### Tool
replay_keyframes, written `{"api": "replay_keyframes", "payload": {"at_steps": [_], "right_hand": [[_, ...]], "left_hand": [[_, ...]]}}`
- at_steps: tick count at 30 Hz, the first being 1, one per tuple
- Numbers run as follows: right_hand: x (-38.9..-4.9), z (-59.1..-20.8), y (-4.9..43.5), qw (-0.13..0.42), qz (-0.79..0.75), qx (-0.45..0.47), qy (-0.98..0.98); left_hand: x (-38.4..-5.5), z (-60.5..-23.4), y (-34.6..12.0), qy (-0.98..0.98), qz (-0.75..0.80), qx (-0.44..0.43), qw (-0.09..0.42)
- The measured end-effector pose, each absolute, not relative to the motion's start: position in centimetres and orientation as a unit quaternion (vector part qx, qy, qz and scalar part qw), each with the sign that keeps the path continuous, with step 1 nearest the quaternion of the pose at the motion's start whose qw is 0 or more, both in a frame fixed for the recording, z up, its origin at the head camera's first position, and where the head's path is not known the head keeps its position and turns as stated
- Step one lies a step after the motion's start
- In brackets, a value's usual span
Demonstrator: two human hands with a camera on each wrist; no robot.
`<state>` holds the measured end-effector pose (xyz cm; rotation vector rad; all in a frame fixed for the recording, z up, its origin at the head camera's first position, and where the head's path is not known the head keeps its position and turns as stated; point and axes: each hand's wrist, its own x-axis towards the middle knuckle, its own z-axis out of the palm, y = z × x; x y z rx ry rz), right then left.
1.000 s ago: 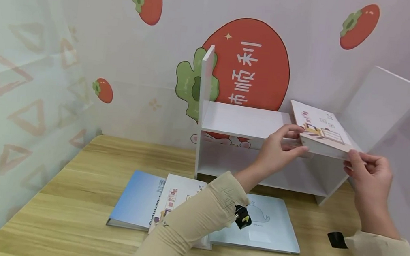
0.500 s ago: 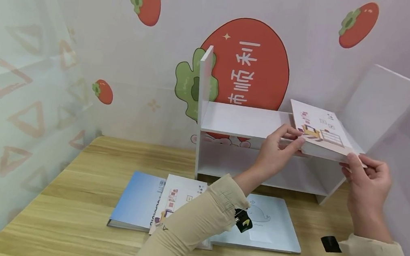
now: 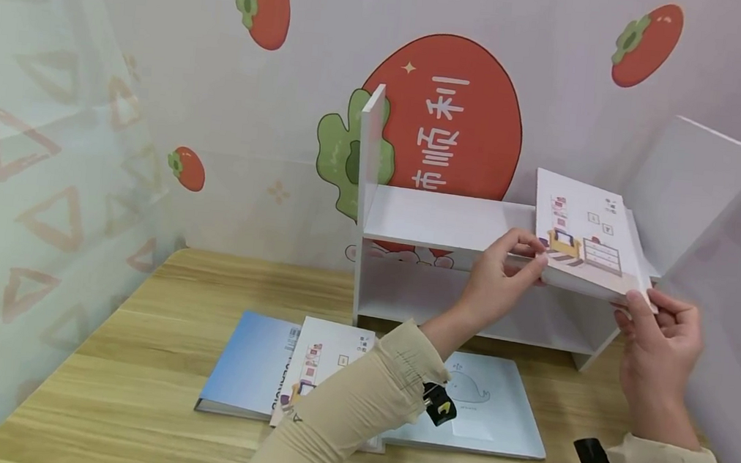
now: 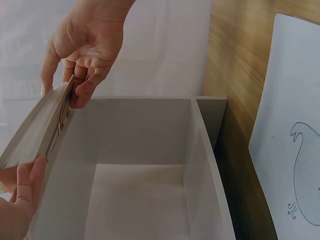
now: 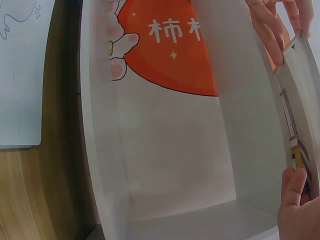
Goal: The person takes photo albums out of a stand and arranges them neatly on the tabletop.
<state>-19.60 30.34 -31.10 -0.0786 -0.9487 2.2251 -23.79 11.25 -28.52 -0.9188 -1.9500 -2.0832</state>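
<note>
A thick book [image 3: 585, 232], white with a room illustration on its cover, is held over the right part of the white shelf's upper board [image 3: 444, 216]. My left hand [image 3: 502, 272] pinches its near left corner between thumb and fingers. At the near right corner, my right hand [image 3: 661, 341] grips it, thumb on top and fingers below. The cover faces up and the book slopes down toward me. In the left wrist view, the book's page edges [image 4: 37, 125] show between both hands. The right wrist view has the same book [image 5: 300, 110] above the open lower compartment [image 5: 170, 150].
On the wooden table [image 3: 121, 357] lie a blue book [image 3: 247, 360], another book with the room illustration [image 3: 320, 352], partly under my left sleeve, and a pale blue book [image 3: 500, 412] with a whale drawing. The shelf's right panel [image 3: 698, 187] leans outward.
The book has shifted slightly right, and its cover is tipped more toward me. My right hand has moved a little down and left with its corner; my left hand has barely moved.
</note>
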Motion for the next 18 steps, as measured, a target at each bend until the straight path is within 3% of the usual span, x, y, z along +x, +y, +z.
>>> {"api": "replay_keyframes", "payload": {"at_steps": [6, 13, 18], "right_hand": [[-19.4, -31.1, 30.8, 0.314, 0.881, -0.006, -0.354], [-18.7, -31.4, 32.6, 0.194, 0.907, 0.093, -0.362], [-18.2, -31.6, 33.9, 0.133, 0.902, 0.114, -0.395]], "left_hand": [[-23.8, -28.8, 11.5, -0.656, -0.693, -0.292, 0.069], [-23.8, -29.2, 11.5, -0.638, -0.724, -0.263, 0.022], [-23.7, -29.5, 11.3, -0.653, -0.711, -0.259, 0.015]]}}
